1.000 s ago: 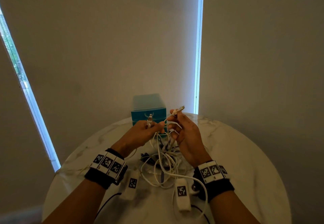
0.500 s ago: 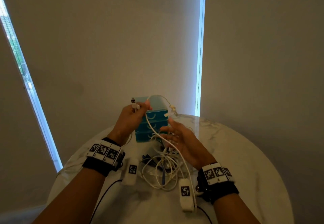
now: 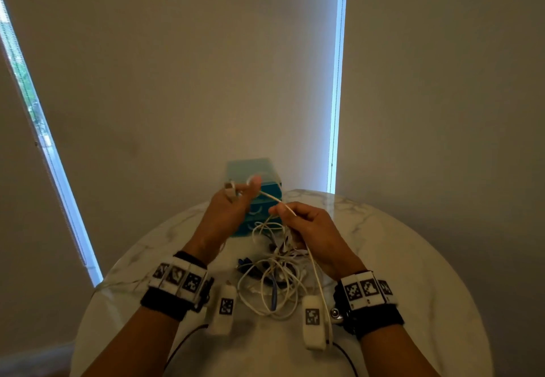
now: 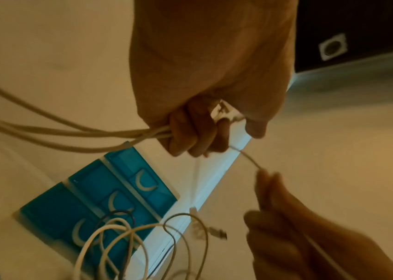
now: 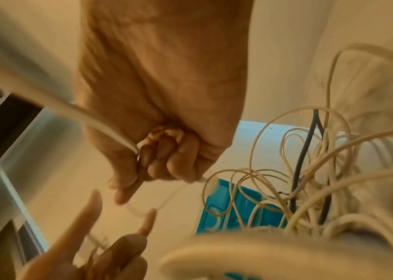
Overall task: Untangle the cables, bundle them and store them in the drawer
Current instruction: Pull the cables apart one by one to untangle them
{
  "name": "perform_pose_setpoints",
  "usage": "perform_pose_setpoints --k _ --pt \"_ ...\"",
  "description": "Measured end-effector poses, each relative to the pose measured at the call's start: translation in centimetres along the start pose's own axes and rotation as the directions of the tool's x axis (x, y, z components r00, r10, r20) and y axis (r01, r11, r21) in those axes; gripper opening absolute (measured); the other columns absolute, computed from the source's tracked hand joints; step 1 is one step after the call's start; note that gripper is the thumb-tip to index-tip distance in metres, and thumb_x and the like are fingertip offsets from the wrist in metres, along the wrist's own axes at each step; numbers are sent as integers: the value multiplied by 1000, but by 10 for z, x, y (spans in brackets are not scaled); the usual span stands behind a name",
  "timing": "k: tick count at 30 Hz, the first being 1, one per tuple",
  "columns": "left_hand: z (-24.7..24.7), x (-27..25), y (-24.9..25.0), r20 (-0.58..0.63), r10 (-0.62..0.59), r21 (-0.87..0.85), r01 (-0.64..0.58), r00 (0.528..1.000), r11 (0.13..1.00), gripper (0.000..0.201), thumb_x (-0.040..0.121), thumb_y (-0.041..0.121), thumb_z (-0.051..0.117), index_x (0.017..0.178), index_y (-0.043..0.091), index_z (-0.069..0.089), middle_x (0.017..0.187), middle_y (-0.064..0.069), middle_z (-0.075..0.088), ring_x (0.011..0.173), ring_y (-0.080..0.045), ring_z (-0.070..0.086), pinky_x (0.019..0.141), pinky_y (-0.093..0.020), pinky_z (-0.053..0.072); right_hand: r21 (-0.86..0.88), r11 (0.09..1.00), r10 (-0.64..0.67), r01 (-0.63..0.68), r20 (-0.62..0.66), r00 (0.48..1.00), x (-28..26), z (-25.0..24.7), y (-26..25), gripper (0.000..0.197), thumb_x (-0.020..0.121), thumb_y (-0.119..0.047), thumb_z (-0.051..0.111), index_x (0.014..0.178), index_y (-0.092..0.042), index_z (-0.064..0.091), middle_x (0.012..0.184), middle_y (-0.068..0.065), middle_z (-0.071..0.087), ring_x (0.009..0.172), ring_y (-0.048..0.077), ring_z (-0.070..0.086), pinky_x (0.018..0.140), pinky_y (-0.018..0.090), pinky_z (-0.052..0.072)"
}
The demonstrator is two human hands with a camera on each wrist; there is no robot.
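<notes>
Change: right hand [image 3: 312, 229] closed from spread fingers onto the white cable [image 3: 272, 198], now drawn taut from left hand [image 3: 227, 211].
Meaning: one cable likely being pulled free of the tangle [image 3: 274, 276].
Left grip: curled round cable loops and a plug.
Right grip: pinching the strand.
Drawer unit [image 3: 259, 211]: behind hands, shut.
Room: bare table [image 3: 413, 258] right; rim near.
</notes>
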State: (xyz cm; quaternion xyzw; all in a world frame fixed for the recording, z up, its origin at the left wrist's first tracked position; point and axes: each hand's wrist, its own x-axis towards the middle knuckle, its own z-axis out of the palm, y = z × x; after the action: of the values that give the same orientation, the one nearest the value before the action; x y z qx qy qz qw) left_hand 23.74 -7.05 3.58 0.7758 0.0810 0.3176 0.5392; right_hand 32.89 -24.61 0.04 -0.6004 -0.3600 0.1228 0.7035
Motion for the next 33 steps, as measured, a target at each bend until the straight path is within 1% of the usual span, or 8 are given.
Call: perform_pose_setpoints --k 4,9,14,19,21,26,30,33 --pt "21 -43 1 36 -60 267 48 998 962 78 70 83 77 122 31 52 104 17 72 86 0 72 70 -21 55 84 996 13 -1 -151 989 1 -2 -2 25 99 -42 72 108 -21 83 57 -5 49 50 11 35 48 25 33" --pt "42 -85 8 532 -31 450 -252 846 857 54 78 84 70 73 31 73 72 12 73 67 -3 69 73 -37 62 110 994 51 -29 -204 978 2 -3 -3 33 96 -44 73 109 -15 81 57 -8 45 47 7 36 46 20 34" --pt "37 -86 21 624 41 247 -247 780 937 19 93 43 81 92 25 83 67 21 65 65 2 60 65 -17 46 136 987 110 -86 -187 976 5 -11 -4 37 97 -43 73 104 -7 78 60 -3 46 47 9 34 46 22 31" --pt "-15 -76 27 927 -18 123 -258 375 958 7 100 14 75 105 13 80 87 20 69 82 2 62 83 -20 47 401 894 222 -201 -7 975 11 -33 -7 24 103 -33 65 89 -13 64 63 -4 41 44 7 33 40 22 23" --pt "-43 -57 15 889 -103 247 -279 447 928 9 101 18 73 106 13 79 93 16 73 89 -5 69 89 -24 51 485 848 213 -213 56 976 9 -40 -9 24 104 -33 64 88 -15 64 65 -3 41 43 6 33 38 20 23" --pt "-75 0 0 303 118 131 -164 946 978 33 102 39 63 98 7 67 64 10 53 54 -5 45 51 -18 36 431 865 276 -258 23 961 11 -24 -3 36 105 -45 61 110 -11 71 85 2 67 58 9 52 44 19 34" --pt "-49 28 7 199 55 -161 -23 978 987 22 107 29 60 97 10 61 59 1 32 48 -12 22 42 -23 19 273 916 279 -294 91 956 11 20 2 53 104 -63 49 137 -26 68 132 0 74 101 26 76 62 30 49" --pt "-27 37 15 183 63 -185 -29 981 982 21 111 24 55 95 15 65 60 2 38 47 -10 28 43 -21 25 137 943 281 -304 163 946 7 42 0 76 97 -80 30 138 -28 68 130 -2 75 101 28 78 63 32 54"
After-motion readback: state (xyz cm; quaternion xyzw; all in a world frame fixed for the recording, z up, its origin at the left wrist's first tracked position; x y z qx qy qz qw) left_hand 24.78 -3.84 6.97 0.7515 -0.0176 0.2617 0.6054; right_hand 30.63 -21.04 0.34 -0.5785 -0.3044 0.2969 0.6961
